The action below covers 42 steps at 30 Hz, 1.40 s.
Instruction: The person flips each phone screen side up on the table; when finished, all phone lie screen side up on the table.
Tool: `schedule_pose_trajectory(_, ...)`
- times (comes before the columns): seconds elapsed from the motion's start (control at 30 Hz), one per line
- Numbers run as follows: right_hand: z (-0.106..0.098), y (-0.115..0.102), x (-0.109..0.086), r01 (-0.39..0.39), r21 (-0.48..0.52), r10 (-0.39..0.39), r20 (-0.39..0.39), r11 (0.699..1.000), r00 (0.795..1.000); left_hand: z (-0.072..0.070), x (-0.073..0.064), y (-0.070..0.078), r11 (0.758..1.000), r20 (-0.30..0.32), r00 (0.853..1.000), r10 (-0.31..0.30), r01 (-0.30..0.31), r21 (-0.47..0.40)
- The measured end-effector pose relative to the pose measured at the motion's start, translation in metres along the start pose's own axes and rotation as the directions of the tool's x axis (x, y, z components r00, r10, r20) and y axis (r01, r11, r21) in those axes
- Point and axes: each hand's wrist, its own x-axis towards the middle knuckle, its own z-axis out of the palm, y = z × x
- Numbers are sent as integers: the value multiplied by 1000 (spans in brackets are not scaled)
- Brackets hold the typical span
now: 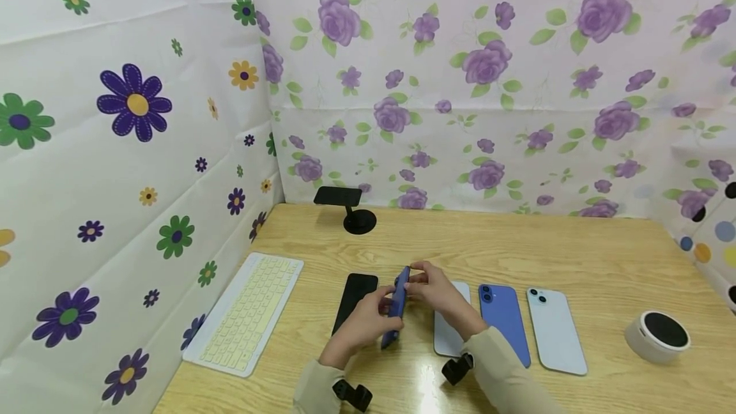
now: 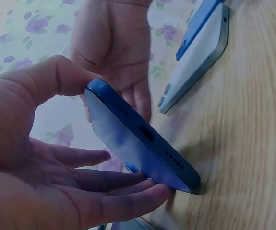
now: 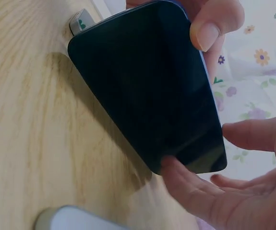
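Note:
A blue smartphone [image 1: 398, 306] is held tilted up on its long edge, close over the table between both hands. My left hand [image 1: 367, 323] grips its near end, thumb on the upper edge and fingers against the blue back, as the left wrist view shows. At the far end, my right hand [image 1: 438, 291] has one fingertip on the upper edge and another over the dark screen [image 3: 147, 91]. Left of it lies a black phone [image 1: 358, 292], partly behind my left hand. A pale phone [image 1: 447, 336] lies under my right forearm.
Right of the hands lie another blue phone [image 1: 506, 321] and a light-blue phone [image 1: 558, 332], backs up. A white keyboard [image 1: 244, 315] sits at left, a black stand [image 1: 360, 222] at the back. A white cylinder with a dark top [image 1: 657, 337] stands far right.

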Motion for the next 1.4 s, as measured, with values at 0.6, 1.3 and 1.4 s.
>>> schedule_pose_trajectory(0.6, -6, 4, -9, -53, -73, 65, 174, 996, 983, -5, 2, -3, 970, 78, 997, 9, 10, -242)
schedule_pose_trajectory(1.3, -9, 4, -26, -80, -115, 92, 110, 990, 990, -9, -6, -13, 987, -2, 995, 96, -96, -129)
schedule_pose_trajectory(1.4, -10, 3, -28, -79, -120, 92, 103, 990, 990, -7, -7, -13, 991, -41, 995, 94, -98, -94)
